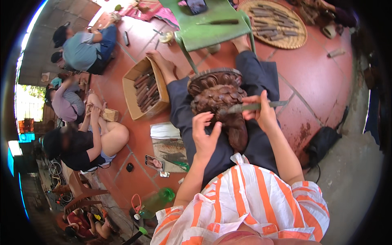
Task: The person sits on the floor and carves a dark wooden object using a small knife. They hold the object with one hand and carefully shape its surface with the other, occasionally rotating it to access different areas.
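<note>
A dark brown wood carving lies between my thighs, its round, petal-ringed base pointing away and a smooth curved end toward me. Its middle is covered in scale-like relief. In my right hand is a long, flat grey file, held across the carving with its left end on the relief. My left hand is beside that end, at the carving's left edge. Its thumb stands apart from its bent fingers, and I see nothing held in it. Whether its fingertips press on the wood, I cannot make out.
To the left stands a cardboard box of wooden-handled tools. A green plastic chair is ahead, with a woven tray of more tools to its right. A phone lies by my left leg. Several people sit farther left.
</note>
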The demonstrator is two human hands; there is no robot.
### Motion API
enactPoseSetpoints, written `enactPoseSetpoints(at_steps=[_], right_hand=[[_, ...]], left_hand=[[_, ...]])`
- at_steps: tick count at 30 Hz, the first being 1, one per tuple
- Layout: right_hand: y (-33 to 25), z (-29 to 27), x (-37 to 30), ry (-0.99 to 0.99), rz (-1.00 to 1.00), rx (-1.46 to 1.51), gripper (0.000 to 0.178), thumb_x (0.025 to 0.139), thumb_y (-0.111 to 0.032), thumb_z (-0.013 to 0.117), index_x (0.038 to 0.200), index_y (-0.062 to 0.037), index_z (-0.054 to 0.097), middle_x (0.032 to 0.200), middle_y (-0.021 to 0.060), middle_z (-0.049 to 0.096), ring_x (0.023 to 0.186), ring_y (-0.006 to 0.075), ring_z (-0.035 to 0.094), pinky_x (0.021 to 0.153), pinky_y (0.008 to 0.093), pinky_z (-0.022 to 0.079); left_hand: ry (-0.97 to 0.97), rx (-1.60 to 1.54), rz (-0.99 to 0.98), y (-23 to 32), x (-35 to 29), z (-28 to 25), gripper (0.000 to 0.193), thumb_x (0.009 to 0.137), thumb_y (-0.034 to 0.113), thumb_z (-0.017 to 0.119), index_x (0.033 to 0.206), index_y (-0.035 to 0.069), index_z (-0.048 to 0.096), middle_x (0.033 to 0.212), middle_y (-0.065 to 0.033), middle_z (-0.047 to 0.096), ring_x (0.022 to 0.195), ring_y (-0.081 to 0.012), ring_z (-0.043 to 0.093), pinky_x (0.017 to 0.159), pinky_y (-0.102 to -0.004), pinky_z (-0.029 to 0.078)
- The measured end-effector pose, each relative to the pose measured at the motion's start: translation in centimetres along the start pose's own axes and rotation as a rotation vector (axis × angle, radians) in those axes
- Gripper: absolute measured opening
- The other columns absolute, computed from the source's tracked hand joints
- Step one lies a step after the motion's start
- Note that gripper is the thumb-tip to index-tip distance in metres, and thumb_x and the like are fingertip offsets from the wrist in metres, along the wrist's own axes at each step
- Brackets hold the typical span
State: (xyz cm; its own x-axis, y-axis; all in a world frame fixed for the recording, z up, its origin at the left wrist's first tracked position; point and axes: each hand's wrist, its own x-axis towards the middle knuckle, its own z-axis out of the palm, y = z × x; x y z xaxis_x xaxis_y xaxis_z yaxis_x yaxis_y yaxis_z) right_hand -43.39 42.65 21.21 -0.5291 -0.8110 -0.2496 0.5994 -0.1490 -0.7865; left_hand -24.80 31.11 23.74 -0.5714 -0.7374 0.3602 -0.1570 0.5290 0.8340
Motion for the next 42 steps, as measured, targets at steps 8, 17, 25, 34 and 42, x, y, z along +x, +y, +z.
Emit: enactPoseSetpoints(at_steps=[8,17,25,34,42], right_hand=[[0.3,0.3,0.4,0.104,-0.011,-0.017,0.017,0.089,-0.007,0.065,0.102,0.0032,0.061,0.094,0.0103,0.066,0.081,0.0166,0.068,0.070,0.0244,0.057],[1.4,0.2,1.3,0.132,-0.150,-0.178,0.013,0.089,-0.009,0.068,0.090,0.0038,0.063,0.087,0.0082,0.066,0.077,0.0151,0.068,0.069,0.0248,0.055],[1.5,0.9,2.4,0.141,-0.542,-0.948,0.013,0.087,-0.010,0.063,0.086,0.0029,0.064,0.114,0.0125,0.062,0.097,0.0170,0.060,0.080,0.0296,0.047],[0.6,1.6,3.7,-0.068,-0.445,-1.001,0.017,0.088,-0.012,0.063,0.094,0.0020,0.070,0.122,0.0182,0.062,0.120,0.0290,0.055,0.098,0.0366,0.043],[-1.2,2.1,4.4,-0.019,-0.139,-0.743,0.019,0.089,-0.012,0.063,0.097,0.0041,0.070,0.115,0.0157,0.066,0.112,0.0223,0.059,0.095,0.0334,0.046]], left_hand=[[-0.300,-0.046,0.046,0.4,-2.6,2.9,0.033,0.078,0.003,0.070,0.110,0.002,0.065,0.119,-0.0150,0.060,0.102,-0.0287,0.064,0.081,-0.0339,0.054],[-0.346,-0.086,0.181,-0.4,-2.1,5.3,0.058,0.079,0.002,0.070,0.134,0.002,0.049,0.143,-0.0204,0.039,0.099,-0.0244,0.064,0.074,-0.0294,0.057],[-0.457,-0.123,0.126,-1.3,-1.1,6.6,0.090,0.080,0.016,0.073,0.150,0.001,0.018,0.152,-0.0300,0.018,0.125,-0.0402,0.048,0.082,-0.0355,0.055],[-0.351,-0.064,0.181,-1.5,-1.0,6.5,0.096,0.077,0.016,0.074,0.151,0.000,0.014,0.152,-0.0323,0.017,0.126,-0.0430,0.047,0.084,-0.0368,0.055],[-0.450,-0.161,0.030,-1.1,0.3,6.5,0.095,0.077,0.012,0.073,0.151,0.001,0.015,0.154,-0.0287,0.018,0.095,-0.0289,0.067,0.072,-0.0320,0.056]])
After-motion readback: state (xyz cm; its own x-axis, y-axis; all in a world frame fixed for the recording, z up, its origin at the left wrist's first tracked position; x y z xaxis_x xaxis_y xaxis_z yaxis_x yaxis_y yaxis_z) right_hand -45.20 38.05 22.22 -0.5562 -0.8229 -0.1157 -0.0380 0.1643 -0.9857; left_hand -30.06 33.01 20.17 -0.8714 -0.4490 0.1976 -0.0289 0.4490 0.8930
